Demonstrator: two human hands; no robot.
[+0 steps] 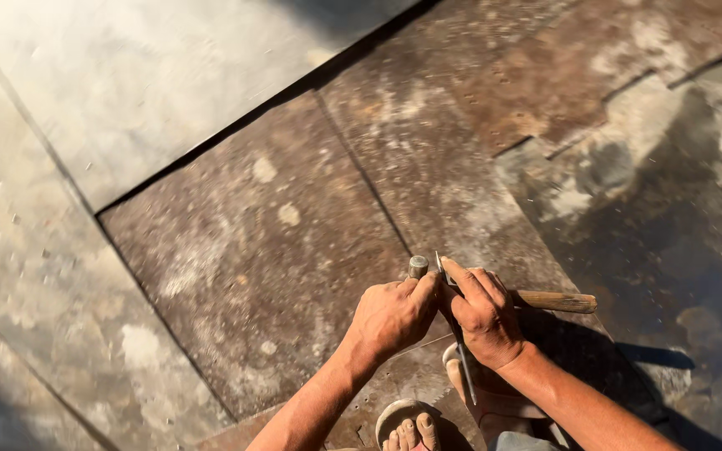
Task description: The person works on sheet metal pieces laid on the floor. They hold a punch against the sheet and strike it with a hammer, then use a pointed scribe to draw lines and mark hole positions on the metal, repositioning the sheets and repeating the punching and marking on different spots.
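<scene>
We're looking at a metalworking yard or sheet-metal workshop floor, outdoors in hard sunlight. Big rusty steel plates (pixel 277 242) lie flat, overlapping, with cut stepped edges and rows of punched holes. A wooden-handled hammer (pixel 557 301), worn at hand level, and a sandalled foot (pixel 409 430) on the plate suggest manual work.

metal sheet (pixel 277 250): was rusty brown, mottled with pale dusty patches and dark seam lines.
pale sheet (pixel 127 92), upper left of the frame: was washed-out grey-beige, blotched.
hammer handle (pixel 557 301): was light tan wood.
hammer head (pixel 418 266): was dull grey.
blade (pixel 464 359), lower centre: was dark grey steel.
sandal (pixel 394 415), bottom edge: was pale cream.
</scene>
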